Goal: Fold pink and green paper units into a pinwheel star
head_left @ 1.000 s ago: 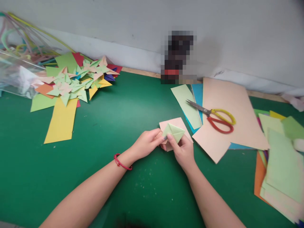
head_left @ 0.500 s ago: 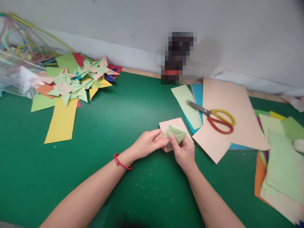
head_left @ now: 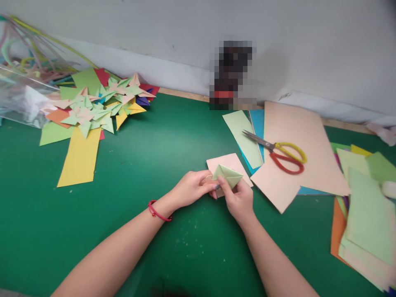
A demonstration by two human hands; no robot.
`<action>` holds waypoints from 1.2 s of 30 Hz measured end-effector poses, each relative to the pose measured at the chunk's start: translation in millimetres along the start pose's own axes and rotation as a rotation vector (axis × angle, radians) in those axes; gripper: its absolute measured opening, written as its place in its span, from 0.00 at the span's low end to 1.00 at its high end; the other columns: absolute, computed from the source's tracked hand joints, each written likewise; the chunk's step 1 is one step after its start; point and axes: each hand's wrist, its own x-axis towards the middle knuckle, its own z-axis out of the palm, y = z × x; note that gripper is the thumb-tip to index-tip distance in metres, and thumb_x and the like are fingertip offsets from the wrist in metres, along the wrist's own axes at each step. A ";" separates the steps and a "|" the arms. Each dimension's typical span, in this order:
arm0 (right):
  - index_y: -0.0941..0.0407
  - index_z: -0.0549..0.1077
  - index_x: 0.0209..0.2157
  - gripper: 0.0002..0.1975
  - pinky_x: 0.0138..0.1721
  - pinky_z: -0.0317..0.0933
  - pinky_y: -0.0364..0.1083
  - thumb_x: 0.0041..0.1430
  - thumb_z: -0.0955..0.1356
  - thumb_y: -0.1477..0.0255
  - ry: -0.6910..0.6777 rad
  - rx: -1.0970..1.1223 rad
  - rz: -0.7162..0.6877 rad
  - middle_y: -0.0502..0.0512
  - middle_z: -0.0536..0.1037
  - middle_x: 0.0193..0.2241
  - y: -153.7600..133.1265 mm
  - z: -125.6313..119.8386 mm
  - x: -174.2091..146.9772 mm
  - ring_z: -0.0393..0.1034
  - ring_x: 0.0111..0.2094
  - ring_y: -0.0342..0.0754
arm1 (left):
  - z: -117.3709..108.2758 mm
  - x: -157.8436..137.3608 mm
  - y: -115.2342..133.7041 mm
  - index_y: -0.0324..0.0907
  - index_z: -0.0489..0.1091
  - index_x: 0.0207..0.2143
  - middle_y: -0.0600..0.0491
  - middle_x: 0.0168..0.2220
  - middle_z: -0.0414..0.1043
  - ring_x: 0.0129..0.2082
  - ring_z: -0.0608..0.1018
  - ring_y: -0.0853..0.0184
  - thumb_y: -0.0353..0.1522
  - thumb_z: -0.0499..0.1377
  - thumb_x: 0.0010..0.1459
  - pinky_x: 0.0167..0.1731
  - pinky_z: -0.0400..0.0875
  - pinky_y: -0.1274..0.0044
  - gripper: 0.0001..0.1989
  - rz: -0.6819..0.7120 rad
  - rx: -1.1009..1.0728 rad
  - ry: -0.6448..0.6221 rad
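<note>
A small folded piece of light green paper (head_left: 230, 175) is pinched between the thumb and fingers of my right hand (head_left: 240, 200). My left hand (head_left: 194, 187) is closed at the paper's left corner, fingertips meeting those of the right hand. A bit of pale pink shows between the left fingers. Beneath both hands, a square of pale pink paper (head_left: 230, 159) lies flat on the green table, partly covered by them. The undersides of the fingers are hidden.
Scissors (head_left: 274, 147) with yellow and red handles rest on large pink sheets (head_left: 297, 123) to the right. Folded paper stars (head_left: 89, 111) are piled at the left beside a clear bag (head_left: 18, 95). Coloured sheets (head_left: 371, 218) lie far right. A pixelated object (head_left: 232, 74) stands by the wall.
The folded green paper has tipped and shifted very slightly down and left in my fingers. Both hands stay in nearly the same place.
</note>
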 end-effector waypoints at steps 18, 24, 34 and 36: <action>0.57 0.70 0.27 0.08 0.25 0.63 0.43 0.53 0.67 0.67 -0.037 0.013 0.021 0.51 0.74 0.23 -1.0 -0.8 1.4 0.68 0.23 0.44 | -0.8 -1.1 0.5 0.38 0.65 0.26 0.55 0.23 0.74 0.25 0.75 0.72 0.32 0.52 0.58 0.29 0.65 0.83 0.09 -0.009 0.032 -0.015; 0.57 0.71 0.28 0.07 0.26 0.63 0.42 0.52 0.68 0.68 0.058 -0.015 0.005 0.51 0.75 0.24 -3.0 -0.6 1.1 0.69 0.26 0.45 | -2.1 -0.4 4.1 0.39 0.66 0.30 0.54 0.27 0.75 0.28 0.76 0.69 0.35 0.53 0.58 0.31 0.67 0.80 0.08 -0.037 0.111 0.007; 0.58 0.70 0.28 0.08 0.23 0.61 0.42 0.53 0.68 0.67 0.122 0.050 0.045 0.51 0.74 0.23 -4.6 0.1 0.8 0.69 0.23 0.44 | -1.5 -0.1 0.7 0.38 0.64 0.28 0.53 0.26 0.74 0.26 0.76 0.70 0.36 0.51 0.59 0.30 0.68 0.79 0.11 -0.033 0.003 0.006; 0.58 0.70 0.28 0.09 0.23 0.62 0.42 0.53 0.68 0.66 0.120 0.053 0.055 0.51 0.74 0.22 -3.8 -0.2 1.1 0.69 0.23 0.44 | -1.6 0.1 -0.8 0.38 0.64 0.28 0.52 0.25 0.74 0.26 0.76 0.69 0.35 0.51 0.59 0.29 0.68 0.79 0.11 -0.039 -0.017 0.005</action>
